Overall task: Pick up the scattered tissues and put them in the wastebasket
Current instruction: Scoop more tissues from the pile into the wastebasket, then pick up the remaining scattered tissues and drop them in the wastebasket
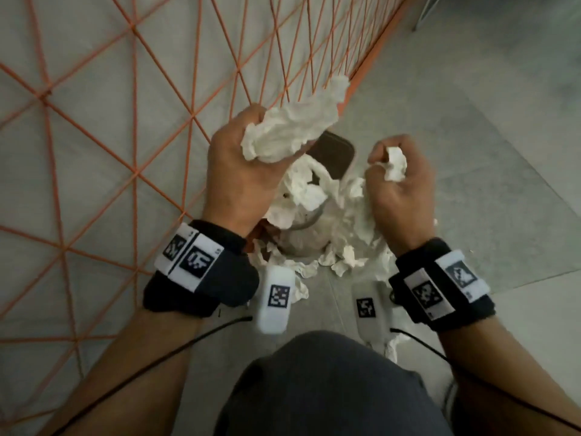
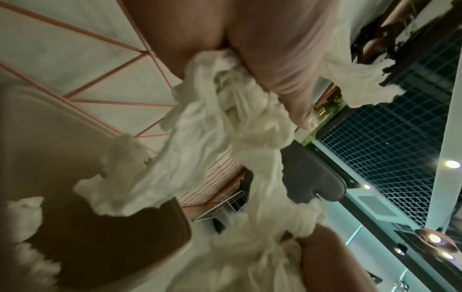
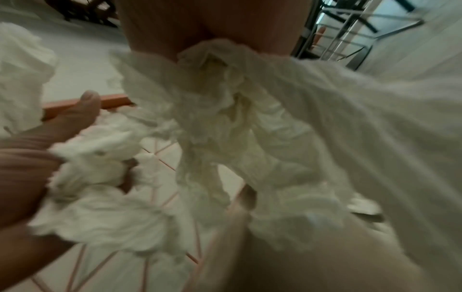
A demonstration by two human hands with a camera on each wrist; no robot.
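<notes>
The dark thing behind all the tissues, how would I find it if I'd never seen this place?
Start at the orange wire mesh that fills the left of the head view. By its lower right corner lies a heap of white tissues, with the left hand just above it. The dark rounded-corner object sits at the heap's far edge: the only dark, smooth thing among crumpled white paper. I cannot tell what it is.

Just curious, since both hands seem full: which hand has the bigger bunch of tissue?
The left hand. Its crumpled tissue spills well past the fingers toward the orange wire mesh, while the right hand shows only a small wad above its fist.
</notes>
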